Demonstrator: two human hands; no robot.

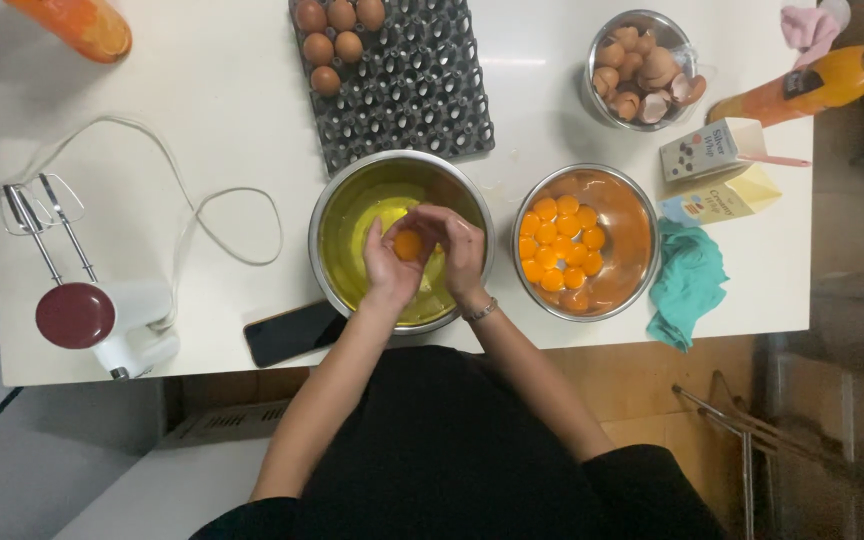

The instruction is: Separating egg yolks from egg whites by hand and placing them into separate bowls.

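Note:
My left hand (389,268) and my right hand (460,250) are cupped together over a steel bowl of egg whites (340,215). An orange egg yolk (408,244) rests in the fingers of my left hand, with my right hand's fingers touching it from the other side. To the right stands a second steel bowl (632,240) holding several yolks (558,247). A dark egg tray (412,85) at the back has several brown eggs (337,40) in its left corner.
A steel bowl of eggshells (642,68) stands back right. Two small cartons (717,170), a teal cloth (687,285) and an orange bottle (817,85) lie on the right. A hand mixer (102,315) with cord lies left, a phone (292,332) at the near edge.

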